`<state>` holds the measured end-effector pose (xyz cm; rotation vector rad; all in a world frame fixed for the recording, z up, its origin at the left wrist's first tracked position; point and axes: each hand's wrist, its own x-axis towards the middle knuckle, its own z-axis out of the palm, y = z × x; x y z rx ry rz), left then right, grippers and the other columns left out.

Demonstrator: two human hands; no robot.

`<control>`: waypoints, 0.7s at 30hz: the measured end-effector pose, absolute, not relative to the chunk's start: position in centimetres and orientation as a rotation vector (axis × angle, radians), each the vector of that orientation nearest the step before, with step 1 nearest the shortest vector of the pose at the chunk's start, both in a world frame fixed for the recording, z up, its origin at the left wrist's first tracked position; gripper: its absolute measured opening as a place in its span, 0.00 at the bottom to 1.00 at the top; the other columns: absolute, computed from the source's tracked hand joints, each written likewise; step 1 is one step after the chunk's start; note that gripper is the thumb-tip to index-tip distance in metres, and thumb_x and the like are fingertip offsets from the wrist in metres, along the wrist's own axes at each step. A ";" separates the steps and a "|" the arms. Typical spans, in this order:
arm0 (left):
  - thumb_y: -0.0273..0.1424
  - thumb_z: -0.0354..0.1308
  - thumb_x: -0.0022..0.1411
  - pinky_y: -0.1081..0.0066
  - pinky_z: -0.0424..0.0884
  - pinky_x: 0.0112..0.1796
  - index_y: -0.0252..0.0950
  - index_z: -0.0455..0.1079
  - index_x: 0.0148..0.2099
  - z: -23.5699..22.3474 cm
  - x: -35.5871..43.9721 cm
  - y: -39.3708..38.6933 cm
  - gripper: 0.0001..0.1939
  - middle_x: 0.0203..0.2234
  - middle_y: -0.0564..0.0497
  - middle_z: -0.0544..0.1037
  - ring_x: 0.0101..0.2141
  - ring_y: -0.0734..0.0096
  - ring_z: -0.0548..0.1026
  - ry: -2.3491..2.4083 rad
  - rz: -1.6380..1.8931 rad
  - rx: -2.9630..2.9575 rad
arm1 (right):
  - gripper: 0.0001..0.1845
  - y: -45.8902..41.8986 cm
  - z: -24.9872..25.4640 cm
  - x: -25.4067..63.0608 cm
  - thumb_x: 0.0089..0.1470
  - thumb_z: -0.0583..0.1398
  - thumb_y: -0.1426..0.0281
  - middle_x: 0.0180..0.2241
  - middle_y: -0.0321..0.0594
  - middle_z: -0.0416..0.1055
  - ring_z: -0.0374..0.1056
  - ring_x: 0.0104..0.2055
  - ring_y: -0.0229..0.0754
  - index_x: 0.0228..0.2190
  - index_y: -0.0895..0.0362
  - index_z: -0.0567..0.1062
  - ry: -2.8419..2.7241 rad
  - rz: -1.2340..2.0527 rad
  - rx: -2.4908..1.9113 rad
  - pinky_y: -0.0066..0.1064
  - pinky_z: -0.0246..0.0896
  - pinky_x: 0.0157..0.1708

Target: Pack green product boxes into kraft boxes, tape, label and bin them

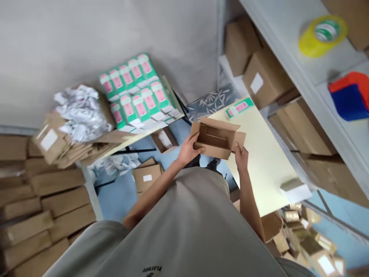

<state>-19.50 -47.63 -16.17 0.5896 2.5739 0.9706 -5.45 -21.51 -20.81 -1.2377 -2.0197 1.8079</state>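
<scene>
An unlidded brown cardboard box point(215, 151) is held up in front of my body, its flaps raised and its inside showing bare cardboard. My left hand point(188, 149) grips its left end, thumb along the near side and fingers at the end flap. At the right end, my right hand point(241, 154) pinches the flap between thumb and fingers. Just beyond the box, a green and white carton with a pink panel point(240, 108) lies on the pale yellow table point(265, 165).
Rows of green and pink cartons point(135, 92) stand on the left table beside crumpled paper point(83, 113) and flattened cardboard. Stacked brown boxes point(57, 192) fill the lower left. A shelf at right holds a yellow tape roll point(323, 35), a red and blue object point(350, 95) and boxes point(269, 79).
</scene>
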 end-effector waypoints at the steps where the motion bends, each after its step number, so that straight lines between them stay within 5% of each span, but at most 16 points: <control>1: 0.34 0.78 0.63 0.47 0.72 0.72 0.40 0.71 0.77 -15.7 -19.5 -49.4 0.43 0.70 0.38 0.77 0.70 0.42 0.76 2.621 1.006 0.538 | 0.36 -22.5 -20.1 -6.7 0.63 0.60 0.36 0.50 0.56 0.87 0.84 0.53 0.63 0.46 0.56 0.84 -2.094 1.808 -1.182 0.58 0.83 0.56; 12: 0.50 0.71 0.71 0.47 0.78 0.66 0.43 0.75 0.72 -8.8 -20.4 -68.9 0.33 0.67 0.40 0.82 0.67 0.46 0.80 2.992 1.515 -0.074 | 0.34 -40.1 -8.2 -18.5 0.67 0.61 0.39 0.50 0.58 0.88 0.85 0.56 0.63 0.46 0.57 0.86 -2.510 1.649 -0.522 0.50 0.79 0.56; 21: 0.51 0.63 0.77 0.53 0.80 0.64 0.41 0.74 0.73 -6.3 -26.1 -80.9 0.31 0.67 0.38 0.81 0.67 0.50 0.79 2.846 1.796 0.025 | 0.38 -50.7 -3.9 -28.4 0.64 0.61 0.34 0.37 0.55 0.87 0.86 0.42 0.62 0.35 0.57 0.85 -2.586 1.375 -0.539 0.49 0.81 0.43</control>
